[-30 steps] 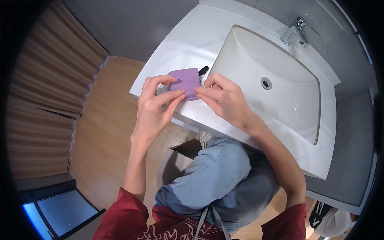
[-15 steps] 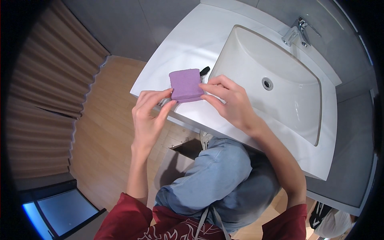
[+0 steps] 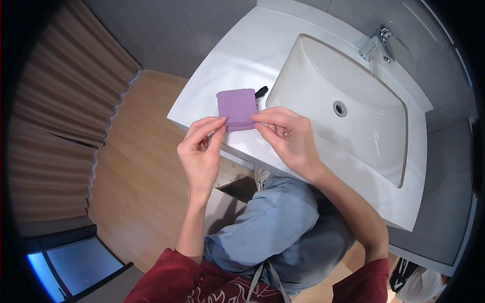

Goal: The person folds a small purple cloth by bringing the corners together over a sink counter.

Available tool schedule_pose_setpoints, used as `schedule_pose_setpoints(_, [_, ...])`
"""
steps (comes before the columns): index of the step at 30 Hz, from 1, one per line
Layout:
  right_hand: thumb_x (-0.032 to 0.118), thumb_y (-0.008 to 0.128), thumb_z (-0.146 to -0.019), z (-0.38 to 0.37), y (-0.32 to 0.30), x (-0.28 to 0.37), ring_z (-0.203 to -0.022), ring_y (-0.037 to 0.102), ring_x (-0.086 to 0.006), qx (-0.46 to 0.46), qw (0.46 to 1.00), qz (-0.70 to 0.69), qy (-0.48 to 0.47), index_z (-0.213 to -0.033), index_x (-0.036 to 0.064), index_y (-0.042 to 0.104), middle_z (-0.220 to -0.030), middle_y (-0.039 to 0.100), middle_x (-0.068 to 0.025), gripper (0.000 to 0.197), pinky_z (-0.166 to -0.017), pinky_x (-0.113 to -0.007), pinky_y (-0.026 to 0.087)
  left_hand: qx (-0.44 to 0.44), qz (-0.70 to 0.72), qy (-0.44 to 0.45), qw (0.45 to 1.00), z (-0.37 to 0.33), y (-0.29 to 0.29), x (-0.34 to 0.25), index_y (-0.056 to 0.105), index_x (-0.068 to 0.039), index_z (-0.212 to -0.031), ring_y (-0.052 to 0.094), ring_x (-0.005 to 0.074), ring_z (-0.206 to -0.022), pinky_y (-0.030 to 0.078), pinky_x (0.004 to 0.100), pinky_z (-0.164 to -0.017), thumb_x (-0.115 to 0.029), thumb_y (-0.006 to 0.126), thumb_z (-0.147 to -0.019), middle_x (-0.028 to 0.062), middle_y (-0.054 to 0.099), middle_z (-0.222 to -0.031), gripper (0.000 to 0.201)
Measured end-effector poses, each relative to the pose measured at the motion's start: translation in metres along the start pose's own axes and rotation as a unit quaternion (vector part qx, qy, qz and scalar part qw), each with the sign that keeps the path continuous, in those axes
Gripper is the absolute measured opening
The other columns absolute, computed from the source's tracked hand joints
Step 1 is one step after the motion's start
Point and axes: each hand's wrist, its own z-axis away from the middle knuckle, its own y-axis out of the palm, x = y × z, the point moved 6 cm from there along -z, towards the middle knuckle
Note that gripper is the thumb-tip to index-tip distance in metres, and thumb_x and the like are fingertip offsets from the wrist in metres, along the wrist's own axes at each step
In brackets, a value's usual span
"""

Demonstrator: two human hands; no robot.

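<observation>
A small purple cloth (image 3: 236, 106), folded into a neat square, lies at the left part of the white countertop, close to its front edge. My left hand (image 3: 202, 151) pinches the near left corner between thumb and fingertips. At the near right corner, my right hand (image 3: 290, 136) has thumb and forefinger closed on the cloth, its other fingers curled. The folded layers show along the near edge. Behind the cloth's right side a black-ended object (image 3: 261, 92) sticks out; the rest of it is mostly hidden.
A white rectangular basin (image 3: 313, 65) with a round drain (image 3: 340, 108) is set into the countertop (image 3: 227, 60) on the right. A chrome faucet (image 3: 379, 43) stands behind it. Brown curtains (image 3: 55, 126) hang at left, above a wooden floor (image 3: 131, 166). My bent legs are below the counter.
My left hand has moved right and slid along to the cloth's near edge. The right hand has shifted slightly nearer to me, its fingers more curled. The view has shifted a little.
</observation>
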Motion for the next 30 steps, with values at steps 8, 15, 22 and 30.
schedule_pose_setpoints(8, [-0.001, 0.072, -0.09, 0.0, -0.002, -0.011, -0.065, 0.06, -0.0106, -0.014, 0.999, -0.037, 0.013, -0.107, 0.002, 0.079, -0.1, 0.075, -0.0106, 0.018, -0.058, -0.027, 0.048, 0.008, 0.014, -0.024, 1.0, -0.001, 0.004, -0.001, 0.08, -0.005, -0.11, 0.053, 0.0038, -0.077, 0.038, 0.0201, -0.063, 0.001, 0.076, -0.089, 0.0032, 0.071, -0.105, 0.022])
schedule_pose_setpoints(15, [0.0, 0.072, -0.091, 0.0, 0.001, -0.003, -0.061, 0.059, -0.0134, 0.012, 1.0, 0.012, 0.001, -0.109, 0.0035, 0.078, -0.1, 0.074, -0.0113, 0.02, -0.057, -0.029, 0.049, 0.026, -0.053, 0.014, 0.998, -0.008, -0.002, -0.001, 0.081, -0.008, -0.11, 0.052, 0.0048, -0.073, 0.038, 0.0212, -0.06, -0.002, 0.08, -0.087, 0.0026, 0.071, -0.1, 0.023])
schedule_pose_setpoints(22, [0.002, 0.073, -0.091, 0.0, 0.002, -0.005, -0.061, 0.057, -0.0119, 0.01, 0.999, 0.041, -0.006, -0.109, 0.0036, 0.078, -0.099, 0.073, -0.0086, 0.019, -0.057, -0.029, 0.047, 0.032, -0.058, 0.029, 0.997, -0.009, -0.001, -0.005, 0.081, -0.008, -0.109, 0.054, 0.0051, -0.073, 0.039, 0.0221, -0.058, -0.002, 0.079, -0.088, 0.003, 0.072, -0.097, 0.023])
schedule_pose_setpoints(30, [0.005, 0.076, -0.091, 0.002, 0.003, -0.003, -0.06, 0.056, -0.0103, -0.011, 0.994, 0.1, -0.05, -0.109, 0.0052, 0.079, -0.094, 0.073, -0.0068, 0.019, -0.055, -0.027, 0.045, 0.019, -0.065, 0.036, 0.997, -0.006, -0.001, -0.009, 0.082, -0.006, -0.107, 0.058, 0.0065, -0.075, 0.04, 0.023, -0.058, 0.0, 0.077, -0.089, 0.004, 0.072, -0.096, 0.02])
